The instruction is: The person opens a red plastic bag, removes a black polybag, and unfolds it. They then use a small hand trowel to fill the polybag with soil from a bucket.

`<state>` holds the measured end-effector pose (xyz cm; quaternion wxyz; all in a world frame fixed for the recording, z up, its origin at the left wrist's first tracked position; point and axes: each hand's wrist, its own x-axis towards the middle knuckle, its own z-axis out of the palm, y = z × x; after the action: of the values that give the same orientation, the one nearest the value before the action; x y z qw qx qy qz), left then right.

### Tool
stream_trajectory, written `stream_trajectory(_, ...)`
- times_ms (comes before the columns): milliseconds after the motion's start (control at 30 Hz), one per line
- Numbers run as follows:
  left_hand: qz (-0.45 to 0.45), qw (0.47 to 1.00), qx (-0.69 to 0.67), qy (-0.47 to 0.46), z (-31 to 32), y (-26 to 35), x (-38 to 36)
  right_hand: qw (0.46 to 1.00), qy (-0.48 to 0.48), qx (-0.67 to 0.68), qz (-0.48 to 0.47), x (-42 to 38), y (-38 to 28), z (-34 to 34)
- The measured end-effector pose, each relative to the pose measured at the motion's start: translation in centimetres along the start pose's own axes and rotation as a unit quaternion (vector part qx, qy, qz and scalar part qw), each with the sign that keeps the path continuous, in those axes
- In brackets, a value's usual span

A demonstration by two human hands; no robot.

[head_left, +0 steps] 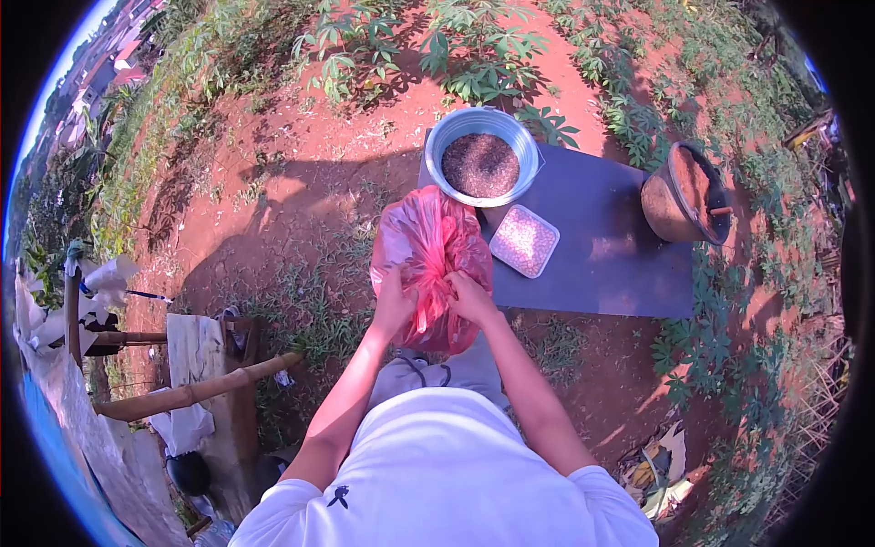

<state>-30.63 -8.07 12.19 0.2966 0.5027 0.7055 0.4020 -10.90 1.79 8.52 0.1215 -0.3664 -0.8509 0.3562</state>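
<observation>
Red plastic bag [427, 242] bulges in front of the person's trousers [478, 369], near the blue-grey bucket [526, 144] of dark granules [479, 164]. We see the left hand [395, 305] and right hand [471, 299] clamped on its gathered plastic.

You wear a white shirt [447, 474] — bluish where shaded | your sleeves [612, 501]: white, short | one small dark emblem [338, 497], fork-tailed, on your left side | your bottoms [481, 366]: grey cloth — dark drawstring [421, 372] at the waist | your forearms [351, 392], left hand [394, 305], right hand [470, 297]: bare
</observation>
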Motion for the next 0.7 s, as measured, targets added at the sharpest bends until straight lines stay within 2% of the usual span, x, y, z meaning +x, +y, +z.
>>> stream_trajectory(33,0.049,0.995,0.074,0.036,-1.1,-0.9,0.1,1.0,0.002,-0.001,-0.01,0.3,-0.2,-0.6)
stream_trajectory(67,0.048,0.995,0.077,0.047,-1.8,-1.9,-0.1,1.0,0.002,0.012,0.004,0.1,-0.3,-1.1)
stream_trajectory(133,-0.067,0.99,0.121,0.021,-3.2,-2.9,-0.8,1.0,-0.005,0.029,0.012,0.0,-0.5,-1.9)
stream_trajectory(167,-0.13,0.989,0.075,-0.011,-3.8,-3.4,-0.6,0.999,-0.007,0.031,0.015,-0.1,-0.4,-2.4)
stream_trajectory(200,-0.132,0.988,0.077,-0.007,-3.7,-4.3,-0.3,0.999,-0.007,0.033,0.02,-0.1,-0.5,-2.9)
stream_trajectory(267,-0.154,0.984,-0.082,-0.018,-3.0,-6.2,-0.2,0.999,0.011,0.038,0.002,-0.2,-0.6,-4.2)
stream_trajectory(333,-0.175,0.975,-0.126,-0.046,-2.2,-6.9,0.7,1.0,-0.012,0.024,0.007,-0.3,0.0,-5.5)
stream_trajectory(367,-0.165,0.974,-0.152,-0.038,-0.7,-9.2,1.1,1.0,-0.002,0.025,0.014,-0.4,-0.1,-6.3)
stream_trajectory(433,-0.11,0.963,-0.244,-0.028,0.6,-9.2,1.8,0.999,-0.002,0.034,0.032,-1.0,0.4,-7.8)
stream_trajectory(533,-0.14,0.96,-0.243,-0.021,1.7,-6.4,2.4,0.997,0.057,0.041,0.029,-1.2,1.7,-9.3)
stream_trajectory(600,-0.112,0.952,-0.283,-0.026,3.0,-6.2,3.3,0.994,0.045,0.062,0.075,-1.2,2.9,-10.4)
stream_trajectory(667,-0.116,0.966,-0.228,-0.028,3.5,-6.3,3.9,0.993,0.069,0.066,0.075,-1.0,6.0,-9.0)
stream_trajectory(700,-0.113,0.967,-0.228,-0.031,3.6,-5.0,4.3,0.99,0.044,0.101,0.091,-1.0,6.1,-9.5)
